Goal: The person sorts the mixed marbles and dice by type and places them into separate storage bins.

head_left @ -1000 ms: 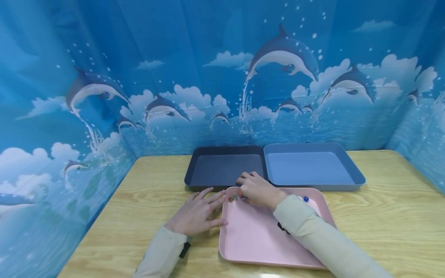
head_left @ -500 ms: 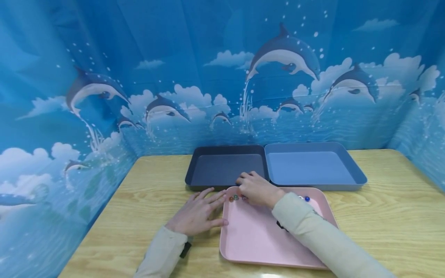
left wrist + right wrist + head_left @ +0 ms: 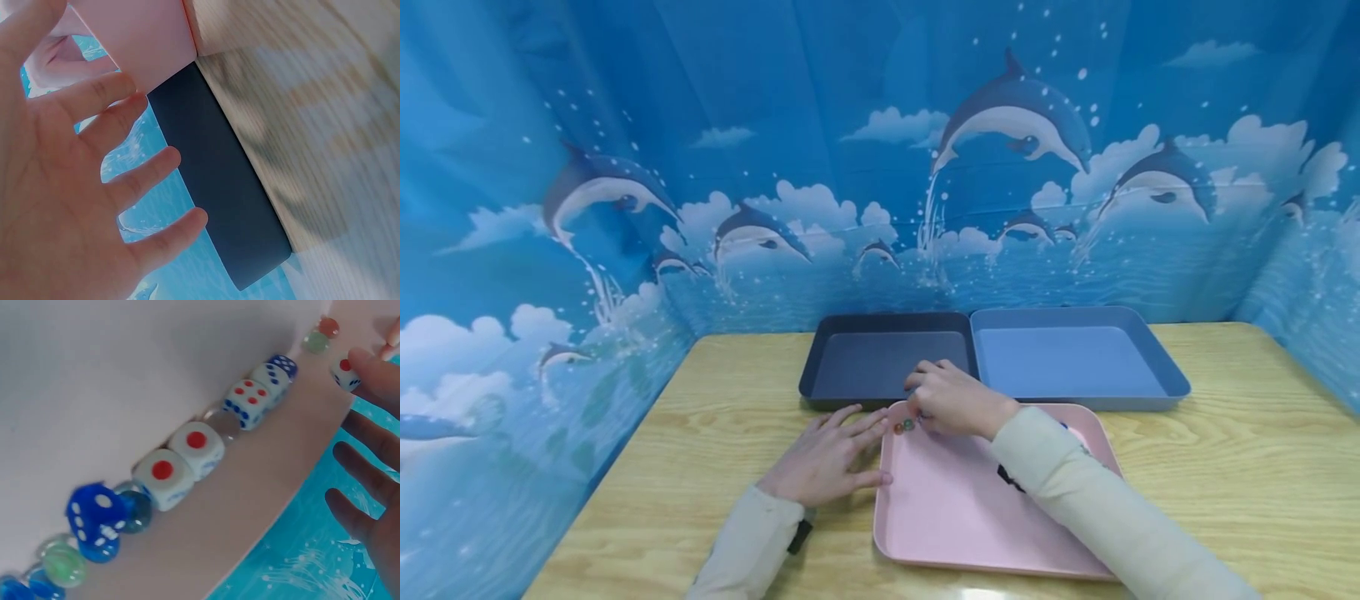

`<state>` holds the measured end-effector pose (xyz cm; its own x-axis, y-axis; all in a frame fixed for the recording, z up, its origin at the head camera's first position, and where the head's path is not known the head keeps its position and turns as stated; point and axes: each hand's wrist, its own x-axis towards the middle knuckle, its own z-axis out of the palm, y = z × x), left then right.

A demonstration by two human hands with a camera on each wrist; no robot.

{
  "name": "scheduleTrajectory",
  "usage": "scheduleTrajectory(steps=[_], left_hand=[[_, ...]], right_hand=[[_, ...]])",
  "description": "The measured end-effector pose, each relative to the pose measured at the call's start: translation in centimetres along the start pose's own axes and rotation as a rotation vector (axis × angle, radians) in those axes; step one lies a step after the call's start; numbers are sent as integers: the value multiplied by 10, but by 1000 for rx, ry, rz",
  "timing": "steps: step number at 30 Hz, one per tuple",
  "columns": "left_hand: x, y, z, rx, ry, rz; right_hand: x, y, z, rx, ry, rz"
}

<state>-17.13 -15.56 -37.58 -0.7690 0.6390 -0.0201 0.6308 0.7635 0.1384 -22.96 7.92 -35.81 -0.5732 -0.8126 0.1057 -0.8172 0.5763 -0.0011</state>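
In the right wrist view, the thumb and forefinger of my right hand (image 3: 961, 402) pinch a white die (image 3: 345, 375) with a red dot. That hand is over the back edge of the pink tray (image 3: 970, 517). A green marble (image 3: 316, 342) and an orange marble (image 3: 329, 327) lie by the tray's back left corner. White dice (image 3: 164, 478), a blue die (image 3: 97, 511) and several glass marbles line the back wall. My left hand (image 3: 827, 462) spreads its fingers at the tray's left rim and holds nothing.
Behind the pink tray stand a black tray (image 3: 895, 367) and a blue tray (image 3: 1060, 362), side by side on the wooden table (image 3: 1247, 467). A dolphin-print curtain (image 3: 850, 167) hangs behind and at the sides.
My right hand has risen slightly toward the black tray, with the pinched die. The left hand has stayed in place at the pink tray's rim.
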Motion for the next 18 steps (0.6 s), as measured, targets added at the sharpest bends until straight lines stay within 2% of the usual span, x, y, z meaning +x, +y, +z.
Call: scheduleTrajectory(steps=[7, 12, 14, 18], left_hand=[[0, 0, 1, 5, 6, -2], [0, 1, 0, 17, 4, -3], [0, 1, 0, 22, 7, 0], [0, 1, -1, 24, 5, 1]], right_hand=[[3, 1, -11, 0, 16, -1], [5, 4, -17, 33, 65, -13], [6, 7, -18, 66, 72, -1], [7, 12, -19, 160, 33, 67]])
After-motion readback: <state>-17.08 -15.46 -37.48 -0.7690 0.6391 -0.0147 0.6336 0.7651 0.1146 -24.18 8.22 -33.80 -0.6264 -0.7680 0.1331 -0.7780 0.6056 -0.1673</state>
